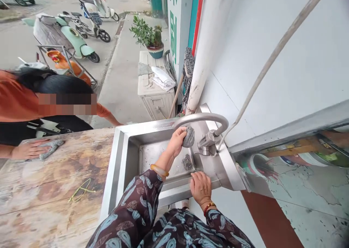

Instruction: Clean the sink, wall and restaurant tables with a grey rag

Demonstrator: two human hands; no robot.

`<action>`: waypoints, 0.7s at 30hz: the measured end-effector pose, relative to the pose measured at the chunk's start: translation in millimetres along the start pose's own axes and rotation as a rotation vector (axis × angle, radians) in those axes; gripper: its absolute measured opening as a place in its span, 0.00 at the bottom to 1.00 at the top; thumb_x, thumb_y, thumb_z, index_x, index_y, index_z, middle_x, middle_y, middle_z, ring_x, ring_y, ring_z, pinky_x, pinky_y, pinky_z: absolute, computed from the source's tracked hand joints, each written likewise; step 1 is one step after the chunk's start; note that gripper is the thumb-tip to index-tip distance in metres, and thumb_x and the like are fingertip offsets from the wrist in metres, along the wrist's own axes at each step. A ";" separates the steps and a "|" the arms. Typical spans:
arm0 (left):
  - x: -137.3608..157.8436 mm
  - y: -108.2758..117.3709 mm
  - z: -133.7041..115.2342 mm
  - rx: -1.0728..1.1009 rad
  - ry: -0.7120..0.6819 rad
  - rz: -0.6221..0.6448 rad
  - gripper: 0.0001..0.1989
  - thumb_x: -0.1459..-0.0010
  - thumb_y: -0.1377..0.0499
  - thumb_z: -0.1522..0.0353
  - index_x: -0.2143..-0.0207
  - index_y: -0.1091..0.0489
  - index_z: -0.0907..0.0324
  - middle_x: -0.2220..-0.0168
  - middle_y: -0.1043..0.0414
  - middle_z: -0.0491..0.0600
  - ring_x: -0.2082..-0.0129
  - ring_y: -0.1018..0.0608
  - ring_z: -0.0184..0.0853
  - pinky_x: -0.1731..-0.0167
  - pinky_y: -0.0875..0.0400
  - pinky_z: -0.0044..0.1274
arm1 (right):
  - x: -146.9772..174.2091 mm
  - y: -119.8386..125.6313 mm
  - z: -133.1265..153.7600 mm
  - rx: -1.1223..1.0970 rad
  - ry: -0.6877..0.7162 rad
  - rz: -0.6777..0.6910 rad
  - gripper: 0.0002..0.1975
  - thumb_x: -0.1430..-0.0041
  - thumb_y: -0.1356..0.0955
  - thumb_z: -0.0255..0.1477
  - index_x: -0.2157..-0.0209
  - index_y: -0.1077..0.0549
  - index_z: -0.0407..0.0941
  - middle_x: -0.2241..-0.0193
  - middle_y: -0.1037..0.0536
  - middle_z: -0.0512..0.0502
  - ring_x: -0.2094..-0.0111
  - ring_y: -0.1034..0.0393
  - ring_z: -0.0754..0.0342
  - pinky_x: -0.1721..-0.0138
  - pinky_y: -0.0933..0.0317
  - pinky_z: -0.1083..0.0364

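My left hand (176, 142) is closed on a crumpled grey cloth (188, 137), held over the steel sink (120, 164) just under the curved spout of the faucet (201, 118). No water stream can be made out. Below the cloth, a dark steel wool scrubber (187, 162) lies on the floor of the basin, which has wet spots. My right hand (201, 186) rests on the sink's near rim, its fingers laid over the edge and holding nothing. The faucet's lever (203, 151) stands at the right of the basin.
Left of the sink, another person's hand (29, 149) presses a grey rag (51, 149) on a wooden tabletop (54, 182), where a yellow-green string (83, 191) lies. Behind stand a white cabinet (155, 102) with a potted plant (156, 51), a mop (188, 68) and a pipe (207, 48).
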State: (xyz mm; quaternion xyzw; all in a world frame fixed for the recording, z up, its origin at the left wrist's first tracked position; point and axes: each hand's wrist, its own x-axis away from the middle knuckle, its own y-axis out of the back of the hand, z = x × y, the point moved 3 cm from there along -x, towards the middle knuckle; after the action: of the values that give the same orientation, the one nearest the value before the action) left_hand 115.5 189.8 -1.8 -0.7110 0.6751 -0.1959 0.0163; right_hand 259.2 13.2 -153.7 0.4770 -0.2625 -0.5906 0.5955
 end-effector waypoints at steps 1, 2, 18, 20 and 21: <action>11.3 -13.3 -16.1 0.020 -0.038 0.019 0.13 0.47 0.38 0.65 0.59 0.28 0.59 0.66 0.24 0.46 0.70 0.25 0.30 0.67 0.31 0.22 | 0.7 0.9 0.2 -0.010 0.010 -0.004 0.12 0.35 0.37 0.28 0.54 0.25 0.48 0.57 0.21 0.44 0.49 0.33 0.46 0.48 0.47 0.47; 23.3 -30.0 -31.3 0.046 -0.086 0.056 0.15 0.47 0.38 0.65 0.55 0.28 0.58 0.62 0.23 0.47 0.66 0.24 0.31 0.64 0.30 0.23 | 1.4 1.8 0.4 -0.019 0.018 -0.006 0.12 0.34 0.37 0.28 0.54 0.25 0.49 0.57 0.21 0.44 0.50 0.33 0.46 0.48 0.47 0.47; 42.4 -129.8 -40.8 -1.010 -0.649 0.221 0.12 0.49 0.46 0.78 0.62 0.31 0.58 0.61 0.28 0.51 0.57 0.28 0.40 0.51 0.32 0.34 | 8.9 10.4 -1.1 -0.068 0.072 -0.052 0.06 0.37 0.35 0.26 0.63 0.27 0.49 0.64 0.22 0.47 0.56 0.33 0.47 0.53 0.47 0.48; 50.3 -124.3 -39.1 -1.109 -0.645 0.191 0.13 0.48 0.46 0.78 0.61 0.31 0.59 0.62 0.28 0.52 0.58 0.27 0.41 0.53 0.31 0.34 | 10.8 10.8 -2.2 -0.071 0.081 -0.068 0.07 0.37 0.35 0.26 0.62 0.26 0.49 0.64 0.22 0.47 0.55 0.32 0.47 0.53 0.47 0.48; 58.5 -120.6 -40.6 -1.138 -0.645 0.165 0.13 0.48 0.46 0.78 0.60 0.30 0.59 0.62 0.27 0.53 0.58 0.27 0.41 0.53 0.31 0.34 | 12.0 10.4 -3.0 -0.070 0.090 -0.074 0.07 0.37 0.35 0.26 0.61 0.26 0.49 0.63 0.22 0.47 0.55 0.32 0.47 0.52 0.47 0.48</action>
State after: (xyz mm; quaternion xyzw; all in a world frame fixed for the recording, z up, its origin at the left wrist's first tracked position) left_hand 219.0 153.6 85.4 -0.5776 0.6869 0.4163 -0.1457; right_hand 268.5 1.0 -148.7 0.4915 -0.1970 -0.5988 0.6009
